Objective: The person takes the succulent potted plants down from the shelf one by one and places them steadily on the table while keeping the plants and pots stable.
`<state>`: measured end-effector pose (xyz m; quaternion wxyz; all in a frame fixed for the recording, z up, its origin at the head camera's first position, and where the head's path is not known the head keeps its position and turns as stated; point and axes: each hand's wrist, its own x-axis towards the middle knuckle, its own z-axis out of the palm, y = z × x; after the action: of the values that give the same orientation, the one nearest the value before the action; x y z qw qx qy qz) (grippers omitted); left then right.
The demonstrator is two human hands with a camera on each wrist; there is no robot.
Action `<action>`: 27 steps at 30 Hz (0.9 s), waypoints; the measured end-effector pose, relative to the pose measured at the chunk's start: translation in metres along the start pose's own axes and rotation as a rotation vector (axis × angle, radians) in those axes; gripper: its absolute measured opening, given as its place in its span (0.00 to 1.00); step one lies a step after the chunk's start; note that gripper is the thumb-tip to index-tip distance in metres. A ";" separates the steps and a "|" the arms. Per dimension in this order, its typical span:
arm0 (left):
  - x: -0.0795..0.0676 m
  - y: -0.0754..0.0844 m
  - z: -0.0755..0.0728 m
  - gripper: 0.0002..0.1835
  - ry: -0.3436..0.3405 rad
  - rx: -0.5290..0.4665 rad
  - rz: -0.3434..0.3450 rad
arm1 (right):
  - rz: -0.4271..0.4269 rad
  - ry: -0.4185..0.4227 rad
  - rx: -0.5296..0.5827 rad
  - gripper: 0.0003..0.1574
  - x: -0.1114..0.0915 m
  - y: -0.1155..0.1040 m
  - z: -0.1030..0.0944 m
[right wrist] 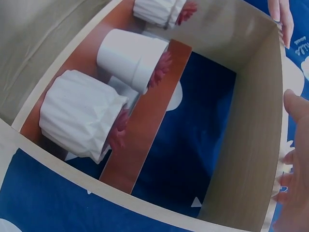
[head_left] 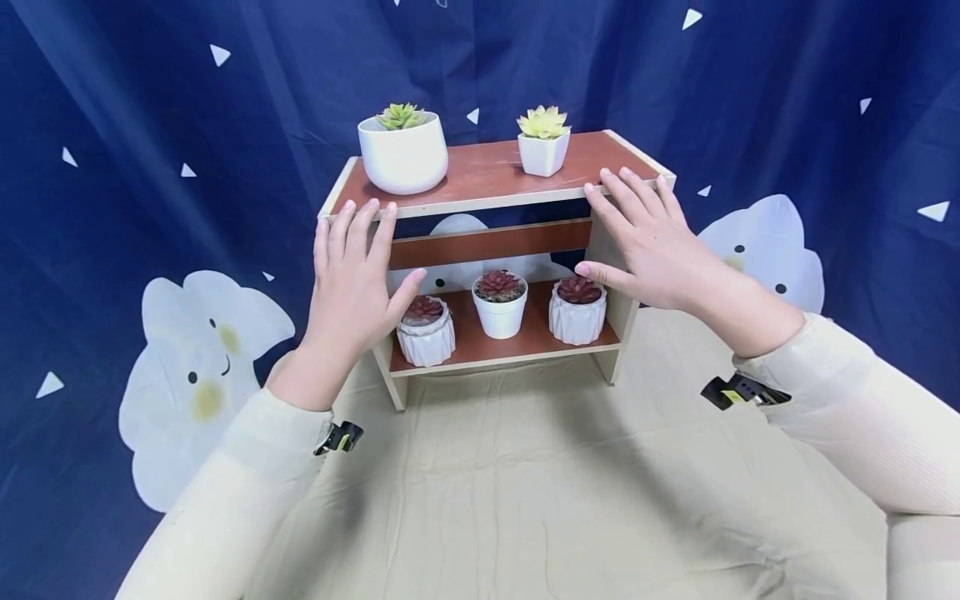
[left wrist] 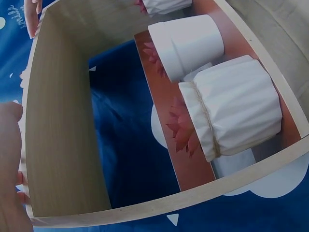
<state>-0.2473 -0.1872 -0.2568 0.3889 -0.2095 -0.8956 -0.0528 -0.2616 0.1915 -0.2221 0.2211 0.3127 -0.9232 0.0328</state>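
Observation:
A small two-tier wooden shelf with reddish-brown boards and pale edges stands in front of me. My left hand has its fingers spread, fingertips at the top board's front left edge. At the front right corner, my right hand touches the same board with straight, spread fingers. On top sit a round white pot with a green succulent and a small angular white pot with a yellow-green one. Below stand a plain white pot and two ribbed white pots, all with dark red succulents.
A beige cloth covers the surface under the shelf. Behind hangs a dark blue curtain with white triangles and smiling clouds. Through the shelf's open back, below the top board, the curtain shows.

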 end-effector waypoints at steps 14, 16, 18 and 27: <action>0.008 -0.003 0.000 0.41 0.059 -0.036 -0.003 | -0.041 0.109 0.022 0.53 0.005 0.004 0.007; 0.010 -0.003 0.000 0.40 0.064 -0.039 -0.005 | -0.039 0.120 0.025 0.53 0.005 0.005 0.007; 0.011 -0.002 -0.001 0.40 0.063 -0.041 -0.010 | -0.041 0.136 0.029 0.52 0.005 0.005 0.007; 0.013 -0.004 0.001 0.39 0.053 -0.040 -0.019 | -0.051 0.215 0.038 0.48 0.011 0.006 0.008</action>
<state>-0.2575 -0.1868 -0.2474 0.4078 -0.2072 -0.8856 -0.0798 -0.2760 0.1885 -0.2245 0.3140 0.3347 -0.8851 0.0779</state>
